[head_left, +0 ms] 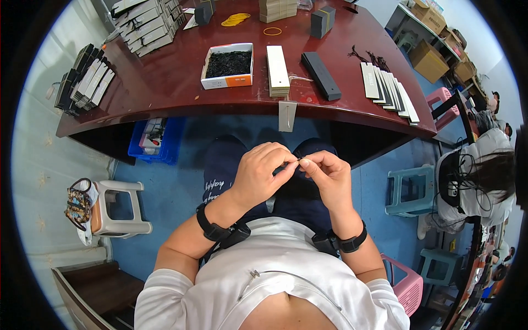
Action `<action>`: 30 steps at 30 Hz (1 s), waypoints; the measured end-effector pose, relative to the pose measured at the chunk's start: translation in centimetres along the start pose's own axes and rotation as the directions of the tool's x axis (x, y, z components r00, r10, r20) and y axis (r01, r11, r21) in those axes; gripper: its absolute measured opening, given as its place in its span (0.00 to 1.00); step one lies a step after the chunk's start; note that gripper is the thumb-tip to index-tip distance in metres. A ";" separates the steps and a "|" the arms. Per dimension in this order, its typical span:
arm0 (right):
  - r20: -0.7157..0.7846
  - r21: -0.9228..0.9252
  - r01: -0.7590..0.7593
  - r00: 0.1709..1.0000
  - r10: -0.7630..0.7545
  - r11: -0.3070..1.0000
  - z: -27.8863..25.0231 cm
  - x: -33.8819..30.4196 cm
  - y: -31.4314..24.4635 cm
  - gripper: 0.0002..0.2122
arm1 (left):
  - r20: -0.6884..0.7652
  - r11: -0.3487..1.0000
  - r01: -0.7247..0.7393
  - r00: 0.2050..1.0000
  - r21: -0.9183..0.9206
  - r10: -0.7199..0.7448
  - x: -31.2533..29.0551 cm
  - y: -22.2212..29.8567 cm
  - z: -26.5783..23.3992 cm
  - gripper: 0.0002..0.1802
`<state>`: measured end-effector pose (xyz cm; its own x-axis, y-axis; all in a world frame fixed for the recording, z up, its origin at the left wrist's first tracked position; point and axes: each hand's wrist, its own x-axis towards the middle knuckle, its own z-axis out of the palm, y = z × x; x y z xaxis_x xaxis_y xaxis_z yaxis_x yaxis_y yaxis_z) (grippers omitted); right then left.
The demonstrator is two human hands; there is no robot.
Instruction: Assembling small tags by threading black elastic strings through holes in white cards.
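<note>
Thin black strand (298,160), mostly hidden by the fingertips and too small to make out fully, sits between the two hands, above the lap and just off the near edge of the glossy dark-red table (173,71). The bare left hand (266,169) has its thumb and index finger pinched together at the strand, the other fingers curled. The bare right hand (329,175) meets it tip to tip, its thumb and index finger also closed on the strand. A black wristband (217,231) with a dark module circles the left wrist.

On the table's near edge, straight ahead of the hands, a pale grey rectangular card (287,116) juts out, bearing a thin needle-like piece. Just beyond it lies a stack of cream rectangular strips (278,69), with a black rectangular block (320,76) to its right and a white string (301,78) between them. Left of the stack stands an open white-and-orange cardboard box (226,82) filled with black strands (228,63). Farther right, white and black strips (386,91) lie fanned out, black cords (378,60) at their far ends. Yellow rubber bands (235,20) lie on the far side.
</note>
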<state>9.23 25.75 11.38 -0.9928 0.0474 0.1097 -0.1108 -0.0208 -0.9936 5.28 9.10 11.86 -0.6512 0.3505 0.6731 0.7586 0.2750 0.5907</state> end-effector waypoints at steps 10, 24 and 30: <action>0.022 0.238 0.050 0.998 -0.057 0.970 -0.1 0.3 0.9 0.04 | 0.198 0.814 0.359 0.933 -0.457 -0.301 -0.5 -1.2 0.0 0.04; 0.280 0.319 -0.172 0.957 0.081 0.932 -0.6 0.2 0.9 0.04 | 0.421 0.217 0.537 0.807 -0.816 -0.413 -0.4 -2.0 0.4 0.05; 0.280 0.283 -0.199 0.953 0.118 0.938 -0.6 -0.1 0.5 0.05 | 0.490 0.239 0.603 0.776 -0.761 -0.398 -0.1 -1.7 -0.3 0.05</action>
<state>9.24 26.32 10.81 -0.9714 -0.2374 -0.0055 0.0815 -0.3115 -0.9468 4.06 8.30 10.92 -0.7963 0.6009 0.0691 -0.2283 -0.4044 0.8856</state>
